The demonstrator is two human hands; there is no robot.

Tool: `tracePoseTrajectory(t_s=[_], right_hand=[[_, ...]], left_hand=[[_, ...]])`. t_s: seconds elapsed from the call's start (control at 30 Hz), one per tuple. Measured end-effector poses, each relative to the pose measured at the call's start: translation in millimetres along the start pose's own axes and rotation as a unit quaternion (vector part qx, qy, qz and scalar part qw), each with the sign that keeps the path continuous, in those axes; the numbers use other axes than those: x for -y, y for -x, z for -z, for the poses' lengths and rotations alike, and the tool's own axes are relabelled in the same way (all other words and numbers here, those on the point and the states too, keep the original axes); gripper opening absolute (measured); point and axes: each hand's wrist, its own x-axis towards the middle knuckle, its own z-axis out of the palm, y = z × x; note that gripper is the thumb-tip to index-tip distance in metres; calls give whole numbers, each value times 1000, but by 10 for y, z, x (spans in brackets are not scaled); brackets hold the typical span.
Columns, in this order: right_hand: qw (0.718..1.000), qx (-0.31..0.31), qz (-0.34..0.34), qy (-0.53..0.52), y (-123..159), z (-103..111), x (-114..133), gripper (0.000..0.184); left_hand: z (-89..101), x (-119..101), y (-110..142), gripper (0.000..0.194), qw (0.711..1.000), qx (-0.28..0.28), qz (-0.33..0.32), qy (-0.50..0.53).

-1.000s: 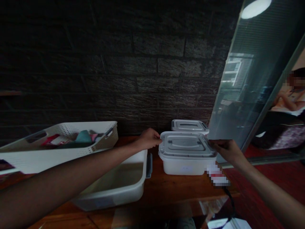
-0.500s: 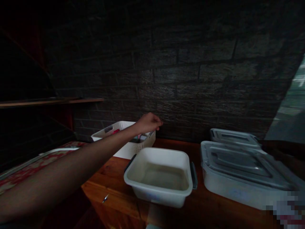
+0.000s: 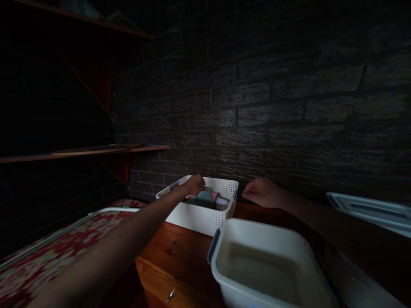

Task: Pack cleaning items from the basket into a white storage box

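Observation:
My left hand (image 3: 195,185) is over the left part of a white perforated basket (image 3: 195,223), its fingers curled together. Whether anything is pinched in it I cannot make out. Inside the basket, a folded green item (image 3: 205,197) lies close to that hand, with pink and pale pieces beside it. My right hand (image 3: 263,192) hovers just right of the basket, apart from it, with fingers curled in and no object visible in them. In front of my right hand stands a lidless white plastic tub (image 3: 266,233) with a dark side handle; its inside looks bare.
Grey lids (image 3: 369,209) show at the right, partly behind my right arm. All stand on a wooden cabinet (image 3: 183,252) against a dark brick wall (image 3: 257,107). Shelves (image 3: 141,149) jut out at the left, above a red floral surface (image 3: 64,244).
The view has swung left and come closer. My left hand has moved from the basket's right end to its left part. My right hand has come into view beside the basket.

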Motion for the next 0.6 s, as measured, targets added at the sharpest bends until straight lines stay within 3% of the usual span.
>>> tracePoseTrajectory(t_s=[0.17,0.3,0.43,0.6], right_hand=[[995,97,8,24,-727,-632,270,21],[992,122,7,22,-990,-928,281,24],[994,104,2,-28,-1053,-924,127,19],[983,5,-33,-180,-955,-642,-121,21]], left_hand=[[-274,291,-394,34,999,-10,40,17],[-461,385,-558,34,996,-18,53,64],[-428,366,-593,33,988,-62,12,140],[-19,184,-421,29,946,-147,-90,274]])
